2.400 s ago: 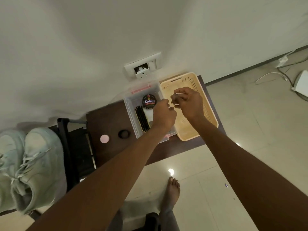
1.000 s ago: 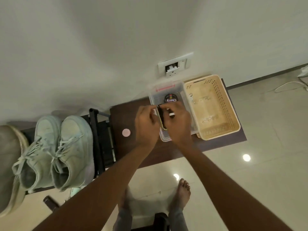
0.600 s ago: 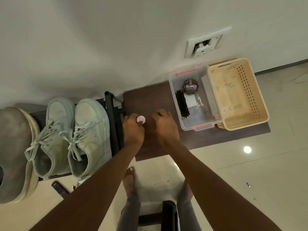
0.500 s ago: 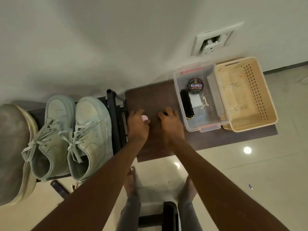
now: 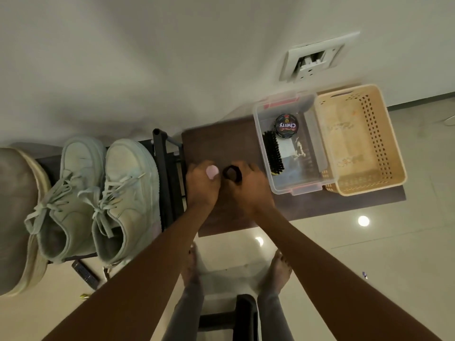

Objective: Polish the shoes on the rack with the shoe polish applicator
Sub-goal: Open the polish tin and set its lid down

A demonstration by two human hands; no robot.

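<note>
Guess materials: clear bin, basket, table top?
Clear bin: transparent plastic, glossy, probably; the brush and tin show through its walls.
Basket: beige moulded plastic, matte, by the rows of punched holes in its walls.
Table top: dark brown, matte, faint grain; wood or laminate, cannot tell which.

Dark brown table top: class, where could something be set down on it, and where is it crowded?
On the dark brown table top, bare patches lie between the rack post and the clear box, behind both hands, and along the front edge below the box and the beige basket. It is crowded at the left hand and right hand, and on the right end.
</note>
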